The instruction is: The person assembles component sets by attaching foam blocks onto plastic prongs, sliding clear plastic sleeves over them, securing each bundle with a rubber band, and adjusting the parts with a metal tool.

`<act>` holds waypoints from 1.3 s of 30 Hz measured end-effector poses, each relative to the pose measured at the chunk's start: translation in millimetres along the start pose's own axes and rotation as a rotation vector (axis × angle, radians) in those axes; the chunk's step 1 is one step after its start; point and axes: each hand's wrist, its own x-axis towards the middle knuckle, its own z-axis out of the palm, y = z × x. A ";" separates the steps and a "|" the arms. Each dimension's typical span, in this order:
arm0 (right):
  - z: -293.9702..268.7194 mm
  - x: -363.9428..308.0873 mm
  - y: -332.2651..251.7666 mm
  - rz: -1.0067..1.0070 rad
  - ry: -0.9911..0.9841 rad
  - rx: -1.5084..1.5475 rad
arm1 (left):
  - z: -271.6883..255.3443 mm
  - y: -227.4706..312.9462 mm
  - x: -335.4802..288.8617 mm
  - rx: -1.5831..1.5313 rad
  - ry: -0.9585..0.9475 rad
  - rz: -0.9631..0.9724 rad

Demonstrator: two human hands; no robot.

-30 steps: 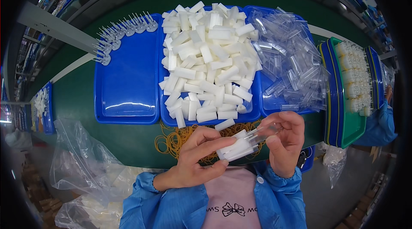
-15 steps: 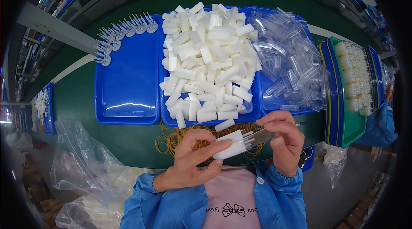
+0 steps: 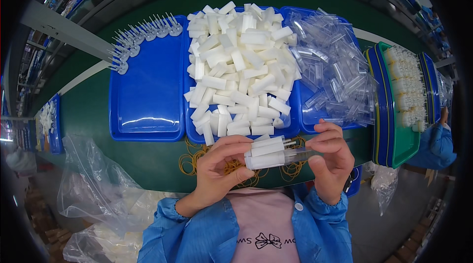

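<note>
My left hand [image 3: 217, 164] grips a bundle of white foam blocks [image 3: 266, 154] between thumb and fingers, just in front of the middle tray. Thin prongs and a clear plastic piece [image 3: 297, 155] stick out of the bundle's right end. The thumb and fingers of my right hand [image 3: 332, 157] are curled about the far end of that clear piece, seemingly holding it by its edges. Tan rubber bands [image 3: 192, 159] lie on the green table beneath, partly hidden by my hands.
Ahead, a blue tray [image 3: 288, 120] is heaped with white foam blocks [image 3: 241, 66]. Clear plastic pieces [image 3: 335, 76] fill the right tray. In the left blue tray [image 3: 148, 90], pronged pieces [image 3: 130, 41] line the back edge. Stacked trays [image 3: 387, 135] stand right; plastic bags [image 3: 93, 179] lie left.
My left hand has turned the bundle and raised it slightly, so its block faces now show. The right hand has shifted slightly right, fingers still at the clear piece.
</note>
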 end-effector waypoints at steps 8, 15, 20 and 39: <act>2.5 -8.9 -4.8 0.014 -0.011 0.023 | 1.8 14.2 0.2 -0.308 0.019 -0.213; 13.4 -20.9 -5.8 -0.006 0.035 0.145 | 2.5 5.4 -8.2 -0.267 -0.047 -0.057; 15.9 -24.2 -14.6 -0.036 -0.044 0.077 | 4.2 5.5 -12.8 -0.264 -0.043 -0.031; 3.0 3.1 -12.9 -0.034 -0.252 0.030 | 1.9 6.1 -11.0 -0.268 -0.003 -0.032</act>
